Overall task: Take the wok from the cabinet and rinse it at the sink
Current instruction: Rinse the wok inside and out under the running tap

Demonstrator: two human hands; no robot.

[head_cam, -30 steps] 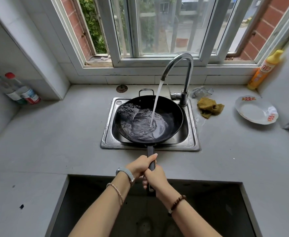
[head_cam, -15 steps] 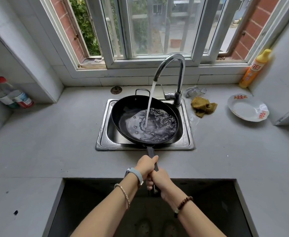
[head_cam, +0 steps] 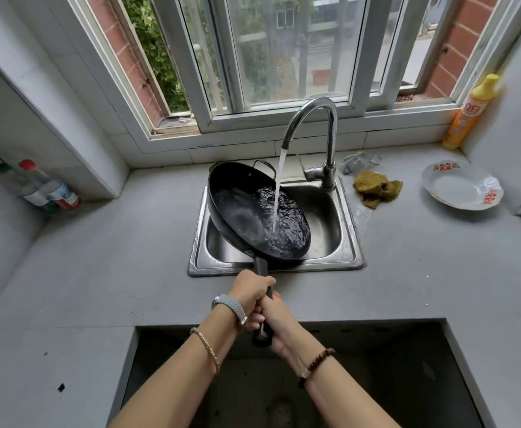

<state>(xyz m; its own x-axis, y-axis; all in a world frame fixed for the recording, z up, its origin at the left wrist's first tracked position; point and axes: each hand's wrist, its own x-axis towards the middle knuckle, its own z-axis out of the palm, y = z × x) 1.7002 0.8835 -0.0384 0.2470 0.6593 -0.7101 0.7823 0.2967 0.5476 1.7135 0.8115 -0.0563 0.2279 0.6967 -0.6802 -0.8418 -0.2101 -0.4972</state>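
Holding wok [head_cam: 240,211] over sink [head_cam: 353,239], both hands on the long handle [head_cam: 260,267].

- Forward grip: left hand [head_cam: 250,293], nearer the pan, fingers wrapped tight round the handle.
- Rear grip: right hand [head_cam: 279,319], just behind and touching the left, fingers also curled round the handle. Handle's end sticks out below the two hands.
- Watch [head_cam: 231,307] and thin bracelet [head_cam: 206,347] on left wrist, beaded bracelet [head_cam: 318,361] on right.

Wok is tilted. Left rim is up, over the sink's left edge; right rim is down inside the basin. Small loop handle [head_cam: 265,168] is on the far side, toward the window [head_cam: 268,57]. Water pools in the low right part of the pan, surface churned.

Tap [head_cam: 314,118] is on. Stream [head_cam: 276,196] drops from the spout straight into the pooled water, right of pan centre. Tap base stands at the sink's back right corner.

Grey counter [head_cam: 114,257], sink set in it under the window.

- Right of sink: yellow-brown cloth [head_cam: 376,188] bunched just beside the rim, crumpled clear plastic [head_cam: 359,162] behind it near the tap.
- Further right: white plate [head_cam: 456,193] with red marks on the rim, well apart from the sink.
- Far right corner by the window ledge: yellow-orange squeeze bottle [head_cam: 469,112], upright.
- Far left by the wall: two bottles [head_cam: 52,189], one red cap, one green.
- Near edge: dark rectangular opening [head_cam: 345,381] in the counter, both forearms reaching over it.

Can't tell whether water spills over the wok's low rim.
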